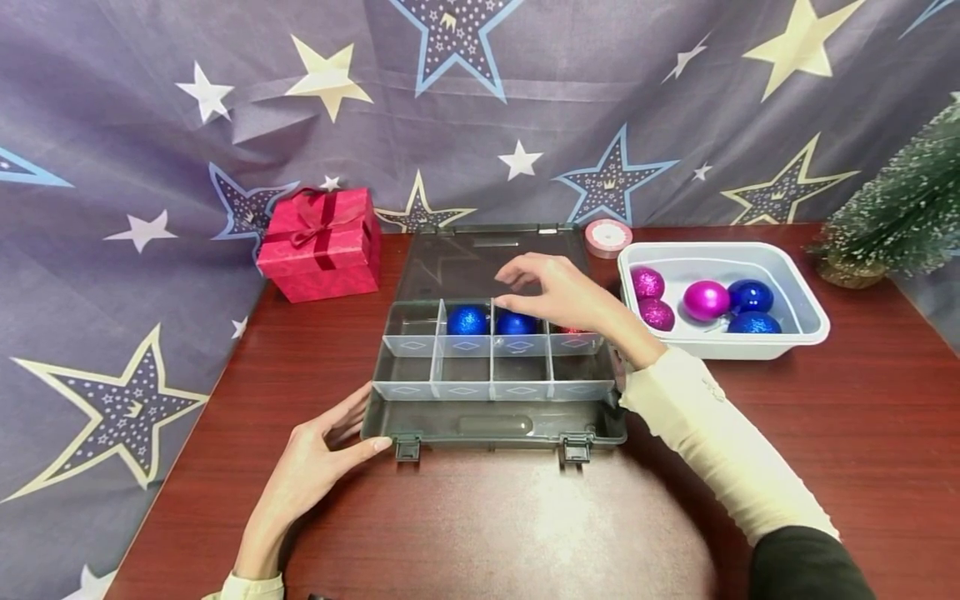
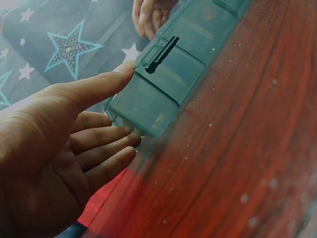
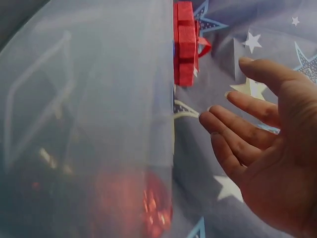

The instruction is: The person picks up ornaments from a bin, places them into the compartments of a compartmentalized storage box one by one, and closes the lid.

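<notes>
A smoky clear compartment box (image 1: pixel 495 390) stands on the table with its lid (image 1: pixel 465 271) lying back behind it. At its front left corner, my left hand (image 1: pixel 307 462) rests the thumb near a latch and extends the fingers along the side; the left wrist view shows these fingers (image 2: pixel 106 144) nearly straight. My right hand (image 1: pixel 558 287) hovers over the back row, holding nothing, fingers loosely spread in the right wrist view. Beneath it are a blue ball ornament (image 1: pixel 516 323) and a partly hidden red glitter one (image 1: pixel 573 330). Another blue glitter ball (image 1: pixel 467 320) sits one compartment to the left.
A white tub (image 1: pixel 806 333) at the right holds several pink and blue balls. Behind the box lies a ribbon roll (image 1: pixel 608 237). A red gift box (image 1: pixel 322 246) stands at the back left, a small frosted tree (image 1: pixel 900 200) at the far right.
</notes>
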### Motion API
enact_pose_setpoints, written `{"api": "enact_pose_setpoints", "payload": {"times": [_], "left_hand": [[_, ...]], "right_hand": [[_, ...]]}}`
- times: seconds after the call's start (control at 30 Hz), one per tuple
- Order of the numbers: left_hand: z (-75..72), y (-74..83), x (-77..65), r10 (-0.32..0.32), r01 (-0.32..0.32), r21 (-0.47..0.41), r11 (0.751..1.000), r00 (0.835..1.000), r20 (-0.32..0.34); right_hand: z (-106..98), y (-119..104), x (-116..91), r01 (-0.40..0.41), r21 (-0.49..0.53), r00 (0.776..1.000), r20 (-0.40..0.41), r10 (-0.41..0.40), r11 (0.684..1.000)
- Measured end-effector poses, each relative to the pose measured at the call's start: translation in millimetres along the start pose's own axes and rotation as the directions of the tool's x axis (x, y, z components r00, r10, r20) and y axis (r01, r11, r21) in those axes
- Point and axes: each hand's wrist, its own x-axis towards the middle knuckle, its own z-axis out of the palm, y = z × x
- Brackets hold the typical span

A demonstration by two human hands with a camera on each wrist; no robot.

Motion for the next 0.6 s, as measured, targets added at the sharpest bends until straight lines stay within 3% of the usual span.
{"api": "enact_pose_setpoints", "payload": {"times": [0.27,0.6], "left_hand": [[-1.4,-0.6,-1.6,-0.011,0.011,-0.001,1.0,1.0,0.002],[-1.9,-1.6,-0.7,0.001,-0.001,-0.019,1.0,1.0,0.01]], "right_hand": [[-30,5,-26,-0.062,0.01,0.997,-0.046,0.062,0.998],[-64,33,-66,-0.17,0.021,0.976,-0.132,0.171,0.985]]}}
